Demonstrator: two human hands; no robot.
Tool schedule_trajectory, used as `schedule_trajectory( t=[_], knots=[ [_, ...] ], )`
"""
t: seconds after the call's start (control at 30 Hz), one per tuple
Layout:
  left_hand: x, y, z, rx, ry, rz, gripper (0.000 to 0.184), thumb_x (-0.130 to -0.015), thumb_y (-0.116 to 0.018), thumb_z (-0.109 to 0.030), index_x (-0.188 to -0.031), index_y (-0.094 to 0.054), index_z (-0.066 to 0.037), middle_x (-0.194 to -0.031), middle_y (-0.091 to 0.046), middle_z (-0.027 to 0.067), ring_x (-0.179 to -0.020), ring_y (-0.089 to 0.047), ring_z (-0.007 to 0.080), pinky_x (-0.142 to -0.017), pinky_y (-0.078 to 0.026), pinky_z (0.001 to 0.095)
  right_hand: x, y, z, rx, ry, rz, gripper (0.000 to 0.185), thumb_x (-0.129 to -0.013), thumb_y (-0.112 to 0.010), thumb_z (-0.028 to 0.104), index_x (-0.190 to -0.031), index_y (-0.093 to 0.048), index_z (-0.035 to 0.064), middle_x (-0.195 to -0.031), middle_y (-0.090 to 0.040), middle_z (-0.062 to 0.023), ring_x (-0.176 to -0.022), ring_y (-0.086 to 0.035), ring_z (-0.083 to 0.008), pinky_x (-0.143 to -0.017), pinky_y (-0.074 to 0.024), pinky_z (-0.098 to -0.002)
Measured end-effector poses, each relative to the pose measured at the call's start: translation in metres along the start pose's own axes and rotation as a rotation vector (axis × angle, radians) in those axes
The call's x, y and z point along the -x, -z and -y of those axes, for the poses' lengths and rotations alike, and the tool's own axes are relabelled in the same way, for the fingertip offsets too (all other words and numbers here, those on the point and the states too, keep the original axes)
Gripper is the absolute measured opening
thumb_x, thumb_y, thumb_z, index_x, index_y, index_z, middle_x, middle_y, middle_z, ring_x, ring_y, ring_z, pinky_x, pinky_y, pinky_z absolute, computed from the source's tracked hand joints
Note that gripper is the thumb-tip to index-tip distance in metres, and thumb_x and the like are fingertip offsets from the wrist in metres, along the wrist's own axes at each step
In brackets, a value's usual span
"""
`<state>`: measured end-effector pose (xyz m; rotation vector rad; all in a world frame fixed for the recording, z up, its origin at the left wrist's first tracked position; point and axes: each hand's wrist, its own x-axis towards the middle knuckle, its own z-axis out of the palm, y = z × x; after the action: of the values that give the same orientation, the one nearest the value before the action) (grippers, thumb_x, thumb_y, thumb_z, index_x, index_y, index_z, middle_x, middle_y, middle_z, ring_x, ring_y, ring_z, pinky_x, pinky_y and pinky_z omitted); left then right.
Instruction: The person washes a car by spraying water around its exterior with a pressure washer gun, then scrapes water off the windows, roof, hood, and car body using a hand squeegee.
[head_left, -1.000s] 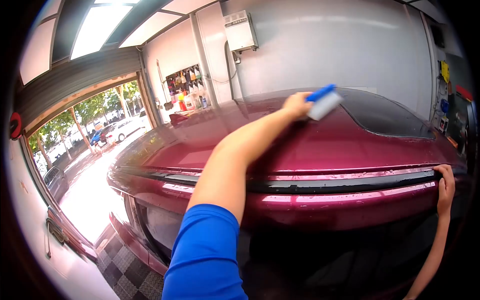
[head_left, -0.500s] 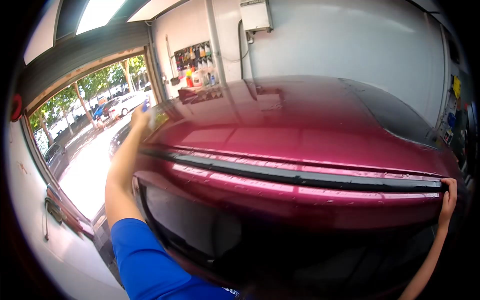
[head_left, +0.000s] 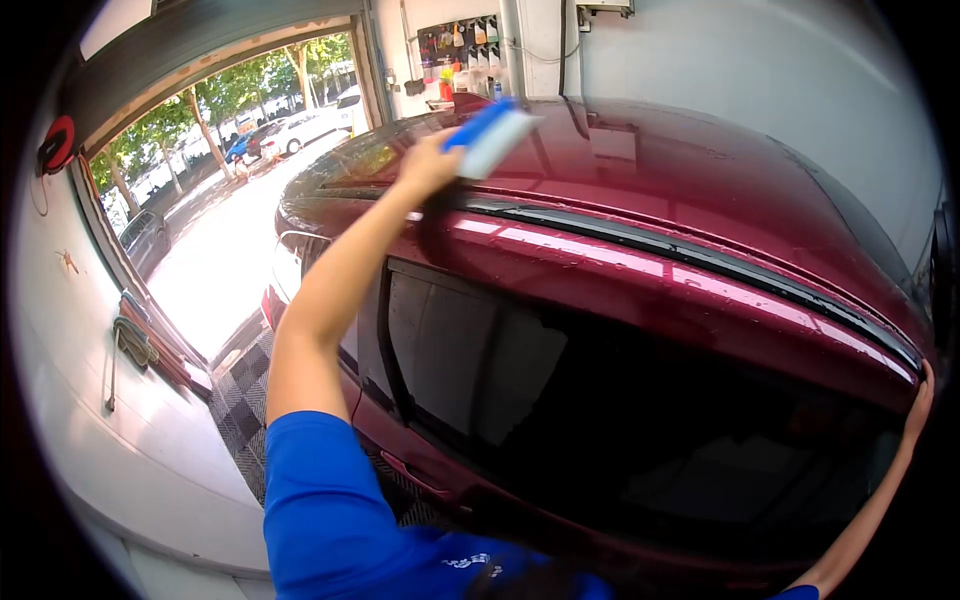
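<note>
My left hand (head_left: pixel 432 165) is closed around the blue handle of a squeegee (head_left: pixel 497 148), slightly blurred, with a pale translucent blade. It is over the near left part of the dark red car roof (head_left: pixel 690 180); whether the blade touches the paint I cannot tell. At the far right my right hand (head_left: pixel 922 400) rests with fingers stretched along the roof edge, at the end of the black roof rail (head_left: pixel 650 238). Water drops dot the paint beside the rail. Below are the dark side windows (head_left: pixel 620 430) of the car.
On the left a raised shutter door (head_left: pixel 215 60) opens onto a sunlit street with parked cars and trees. A hose (head_left: pixel 135 342) hangs on the white wall. Bottles hang on a rack (head_left: pixel 460 45) at the back. Chequered floor tiles (head_left: pixel 240 420) lie beside the car.
My left hand has swung the squeegee rightward from the far left end onto the roof. The view has turned left and down, showing more side window. My right hand stays at the rail's end.
</note>
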<state>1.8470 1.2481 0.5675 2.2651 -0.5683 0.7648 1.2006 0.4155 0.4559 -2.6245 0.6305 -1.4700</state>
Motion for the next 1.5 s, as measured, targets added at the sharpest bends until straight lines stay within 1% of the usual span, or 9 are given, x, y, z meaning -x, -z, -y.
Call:
schedule_trajectory(
  t=[0.13,0.3,0.47,0.5,0.67,0.83,1.03,1.2,1.5],
  knots=[
    [0.017,0.087,0.079,-0.206,0.081,-0.304,0.046,-0.083,-0.059,-0.024,-0.126,-0.057,-0.008,-0.101,-0.068,0.0196,-0.092,-0.067,0.0283,-0.082,-0.051,0.0388,-0.023,-0.051,0.122,0.091,-0.131,-0.03,0.042,-0.101,-0.038,0.023,-0.137,-0.043,0.0024,-0.139,-0.047,-0.0123,-0.131,-0.041,-0.0237,-0.108,-0.0298,-0.0322],
    [0.044,0.082,-0.017,0.538,-0.449,0.115,0.044,-0.087,-0.063,-0.014,-0.129,-0.056,-0.007,-0.101,-0.068,0.0128,-0.086,-0.063,0.0127,-0.076,-0.053,0.0297,-0.028,-0.12,0.612,-0.294,0.309,0.267,0.036,-0.094,-0.047,0.01,-0.128,-0.05,-0.0002,-0.134,-0.049,-0.0166,-0.129,-0.043,-0.0286,-0.109,-0.0288,-0.035],
    [-0.024,0.01,0.006,0.658,-0.63,0.479,0.045,-0.081,-0.065,-0.022,-0.125,-0.059,-0.01,-0.11,-0.064,0.0225,-0.103,-0.062,0.0328,-0.094,-0.045,0.0345,0.018,-0.179,0.822,-0.374,0.507,0.535,0.036,-0.085,-0.059,0.019,-0.119,-0.057,0.005,-0.132,-0.049,-0.0139,-0.129,-0.041,-0.0327,-0.109,-0.0223,-0.0519],
    [-0.038,0.017,0.021,0.55,-0.488,0.568,0.048,-0.083,-0.063,-0.018,-0.13,-0.056,-0.014,-0.1,-0.068,0.0145,-0.086,-0.063,0.0176,-0.084,-0.049,0.0305,0.026,-0.199,0.846,-0.269,0.468,0.438,0.036,-0.084,-0.06,0.02,-0.118,-0.058,0.0059,-0.131,-0.049,-0.0122,-0.127,-0.042,-0.0317,-0.109,-0.0208,-0.0544],
    [-0.167,0.0,0.198,0.338,-0.389,0.517,0.054,-0.08,-0.065,-0.021,-0.133,-0.054,-0.018,-0.089,-0.067,0.0076,-0.065,-0.06,0.0127,-0.063,-0.051,0.0276,0.034,-0.249,0.893,-0.01,0.239,0.022,0.027,-0.085,-0.055,0.015,-0.108,-0.063,0.0053,-0.118,-0.056,-0.0114,-0.113,-0.051,-0.0307,-0.105,-0.0307,-0.0445],
    [-0.266,0.009,0.444,0.171,-0.168,0.253,0.05,-0.073,-0.06,-0.027,-0.123,-0.062,-0.021,-0.101,-0.069,0.0162,-0.092,-0.067,0.027,-0.084,-0.05,0.0345,0.035,-0.258,0.895,0.095,0.234,-0.038,0.032,-0.087,-0.045,0.014,-0.112,-0.063,0.0033,-0.118,-0.056,-0.0141,-0.112,-0.052,-0.0304,-0.098,-0.0375,-0.0383],
    [-0.286,0.072,0.535,-0.419,0.29,0.11,0.049,-0.077,-0.058,-0.019,-0.124,-0.059,-0.031,-0.113,-0.066,0.0084,-0.108,-0.062,0.0306,-0.09,-0.048,0.0486,0.037,-0.257,0.87,0.153,0.227,-0.092,0.038,-0.087,-0.041,0.016,-0.113,-0.062,0.0002,-0.11,-0.051,-0.0156,-0.104,-0.05,-0.0291,-0.095,-0.0367,-0.0352],
    [-0.251,0.195,0.635,-0.657,0.615,-0.125,0.028,-0.081,-0.062,-0.029,-0.104,-0.069,-0.014,-0.101,-0.07,0.0101,-0.097,-0.067,0.0261,-0.07,-0.051,0.0412,0.038,-0.257,0.875,0.151,0.238,-0.091,0.039,-0.086,-0.04,0.014,-0.112,-0.063,-0.0015,-0.104,-0.049,-0.0141,-0.099,-0.048,-0.0269,-0.094,-0.0363,-0.0343],
    [-0.076,0.181,0.37,0.583,-0.338,-0.061,0.039,-0.084,-0.065,-0.015,-0.122,-0.062,-0.013,-0.099,-0.069,0.0161,-0.082,-0.065,0.0137,-0.075,-0.05,0.0281,0.039,-0.261,0.862,0.195,0.267,-0.087,0.038,-0.089,-0.04,0.007,-0.118,-0.064,0.0068,-0.11,-0.052,-0.014,-0.105,-0.049,-0.0283,-0.095,-0.0359,-0.0343]
  ],
)
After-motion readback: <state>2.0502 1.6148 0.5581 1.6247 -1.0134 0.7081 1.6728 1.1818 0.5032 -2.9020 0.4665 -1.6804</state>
